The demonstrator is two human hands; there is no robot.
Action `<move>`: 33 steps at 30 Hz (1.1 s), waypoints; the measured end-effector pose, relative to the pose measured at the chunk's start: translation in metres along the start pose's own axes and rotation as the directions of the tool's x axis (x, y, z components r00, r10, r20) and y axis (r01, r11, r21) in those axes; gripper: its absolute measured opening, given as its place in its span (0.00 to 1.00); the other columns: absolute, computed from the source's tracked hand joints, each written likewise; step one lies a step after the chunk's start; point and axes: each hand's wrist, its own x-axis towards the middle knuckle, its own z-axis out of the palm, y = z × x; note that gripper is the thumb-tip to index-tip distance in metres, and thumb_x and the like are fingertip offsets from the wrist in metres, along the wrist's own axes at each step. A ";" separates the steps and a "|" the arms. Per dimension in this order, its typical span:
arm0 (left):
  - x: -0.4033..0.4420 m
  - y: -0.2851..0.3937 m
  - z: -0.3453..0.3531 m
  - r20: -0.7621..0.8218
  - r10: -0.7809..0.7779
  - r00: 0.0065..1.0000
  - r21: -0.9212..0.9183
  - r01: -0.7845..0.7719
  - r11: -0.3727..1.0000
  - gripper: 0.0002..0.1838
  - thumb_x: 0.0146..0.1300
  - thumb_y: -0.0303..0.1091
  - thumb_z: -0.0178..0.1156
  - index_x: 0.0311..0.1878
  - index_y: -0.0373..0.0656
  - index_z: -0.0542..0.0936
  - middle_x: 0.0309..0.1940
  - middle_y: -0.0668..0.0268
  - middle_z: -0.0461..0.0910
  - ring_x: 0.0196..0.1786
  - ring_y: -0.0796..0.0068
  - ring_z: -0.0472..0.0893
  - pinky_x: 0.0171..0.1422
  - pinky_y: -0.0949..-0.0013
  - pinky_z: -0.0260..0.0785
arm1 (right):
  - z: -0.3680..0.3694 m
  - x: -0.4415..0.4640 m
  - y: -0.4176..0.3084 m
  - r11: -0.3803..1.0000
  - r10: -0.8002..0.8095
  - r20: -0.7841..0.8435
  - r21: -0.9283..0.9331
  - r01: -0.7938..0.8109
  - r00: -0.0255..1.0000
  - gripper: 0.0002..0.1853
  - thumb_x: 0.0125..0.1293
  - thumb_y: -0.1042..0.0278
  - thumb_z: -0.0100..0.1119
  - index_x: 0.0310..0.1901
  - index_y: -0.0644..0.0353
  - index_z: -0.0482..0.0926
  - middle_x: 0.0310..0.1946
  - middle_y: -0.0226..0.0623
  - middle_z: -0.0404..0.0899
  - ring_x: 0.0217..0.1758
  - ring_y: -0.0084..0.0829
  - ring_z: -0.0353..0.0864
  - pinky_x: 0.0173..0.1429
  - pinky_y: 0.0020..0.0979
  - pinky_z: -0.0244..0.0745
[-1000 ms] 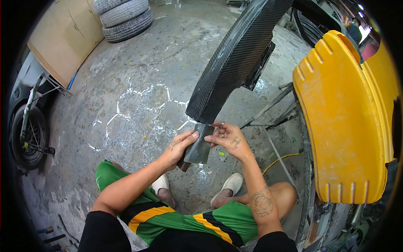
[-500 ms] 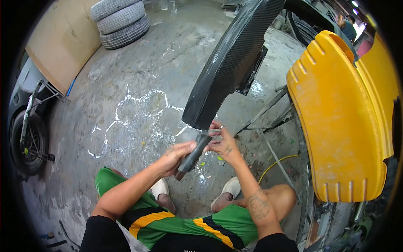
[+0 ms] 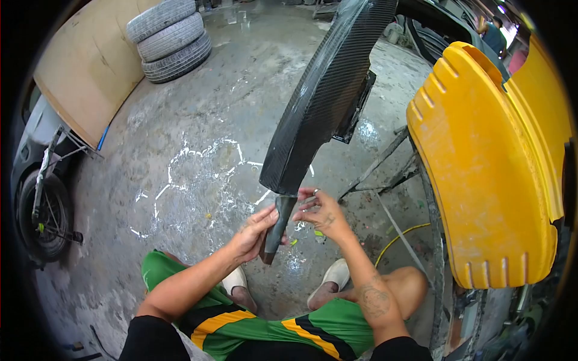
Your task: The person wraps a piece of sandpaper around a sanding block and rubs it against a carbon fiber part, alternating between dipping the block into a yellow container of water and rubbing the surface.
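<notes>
A long black carbon-fibre-patterned panel (image 3: pixel 313 108) hangs down in front of me, its narrow lower end just above my hands. My left hand (image 3: pixel 250 236) is closed round a dark grey strip with a brown lower end (image 3: pixel 278 222); it looks like sandpaper, but I cannot be sure. The top of the strip meets the panel's lower tip in this view. Just right of the tip, my right hand (image 3: pixel 325 213) has its thumb and fingers apart and holds nothing visible. Its fingertips are close to the panel's end; whether they touch is unclear.
A large yellow body panel (image 3: pixel 487 174) rests on a metal stand (image 3: pixel 385 159) at the right. Stacked tyres (image 3: pixel 174 42) and a tan board (image 3: pixel 90 72) stand back left. A wheel (image 3: pixel 45 216) is at the far left. Another person (image 3: pixel 495 37) is in the background.
The grey strip has turned more upright and now lines up under the panel's tip. My right hand's thumb has come away from the strip. The view has shifted slightly.
</notes>
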 end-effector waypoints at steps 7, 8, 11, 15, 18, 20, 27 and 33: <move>0.015 -0.002 -0.004 -0.219 0.226 0.949 0.456 -0.105 0.884 0.38 0.75 0.38 0.69 0.79 0.28 0.65 0.56 0.62 0.86 0.53 0.81 0.82 0.58 0.75 0.74 | 0.020 -0.003 -0.027 0.883 0.286 0.007 0.387 -0.266 0.958 0.16 0.70 0.67 0.73 0.49 0.73 0.83 0.36 0.42 0.87 0.39 0.31 0.90 0.43 0.33 0.91; 0.015 -0.002 -0.004 -0.220 0.222 0.950 0.525 -0.077 0.848 0.38 0.75 0.38 0.68 0.79 0.28 0.64 0.58 0.60 0.85 0.55 0.79 0.82 0.61 0.73 0.74 | 0.021 -0.003 -0.028 0.891 0.303 -0.024 0.361 -0.274 0.953 0.16 0.70 0.67 0.73 0.47 0.74 0.83 0.36 0.41 0.87 0.39 0.29 0.90 0.42 0.31 0.90; 0.007 0.007 0.005 -0.167 0.231 0.959 0.662 -0.065 0.747 0.39 0.75 0.39 0.68 0.80 0.28 0.63 0.62 0.57 0.83 0.60 0.74 0.80 0.66 0.70 0.72 | 0.020 -0.004 -0.019 0.885 0.304 -0.039 0.380 -0.268 0.952 0.16 0.71 0.67 0.73 0.46 0.75 0.83 0.37 0.42 0.88 0.39 0.29 0.90 0.44 0.30 0.89; 0.009 -0.001 -0.002 -0.039 0.302 0.952 0.732 -0.179 0.658 0.41 0.75 0.41 0.66 0.81 0.29 0.60 0.66 0.54 0.79 0.65 0.69 0.78 0.72 0.65 0.67 | 0.015 -0.003 -0.018 0.844 0.283 -0.035 0.484 -0.231 0.958 0.20 0.68 0.62 0.77 0.46 0.73 0.82 0.36 0.39 0.87 0.36 0.27 0.89 0.40 0.27 0.88; 0.012 0.015 -0.005 -0.120 0.298 0.947 0.781 -0.094 0.617 0.36 0.73 0.34 0.67 0.78 0.29 0.65 0.56 0.56 0.83 0.57 0.72 0.82 0.64 0.67 0.73 | 0.006 0.000 -0.010 0.943 0.196 -0.093 0.292 -0.161 0.976 0.21 0.75 0.60 0.69 0.58 0.69 0.81 0.49 0.39 0.86 0.49 0.30 0.87 0.51 0.31 0.87; 0.018 0.014 -0.011 -0.159 0.434 0.887 0.759 -0.171 0.628 0.34 0.71 0.29 0.68 0.76 0.28 0.67 0.44 0.63 0.84 0.46 0.78 0.82 0.52 0.71 0.75 | -0.004 0.008 -0.015 0.936 0.167 -0.222 0.343 -0.083 0.961 0.23 0.75 0.57 0.68 0.58 0.70 0.80 0.49 0.40 0.85 0.48 0.29 0.87 0.49 0.31 0.87; 0.033 0.013 -0.062 -0.355 0.486 0.799 0.730 -0.088 0.678 0.34 0.71 0.29 0.67 0.78 0.35 0.68 0.32 0.71 0.77 0.35 0.84 0.75 0.39 0.74 0.67 | -0.059 0.042 -0.096 0.841 0.122 -0.469 0.517 0.160 0.875 0.38 0.75 0.37 0.64 0.64 0.71 0.75 0.54 0.40 0.82 0.61 0.34 0.80 0.66 0.42 0.79; 0.019 0.053 -0.032 -0.134 0.784 0.606 0.868 -0.311 0.388 0.34 0.73 0.28 0.64 0.81 0.43 0.68 0.33 0.76 0.71 0.33 0.85 0.70 0.38 0.76 0.65 | -0.079 0.078 -0.135 0.731 -0.065 -0.161 0.664 0.156 0.985 0.38 0.67 0.41 0.75 0.64 0.66 0.76 0.56 0.40 0.85 0.60 0.33 0.84 0.63 0.43 0.81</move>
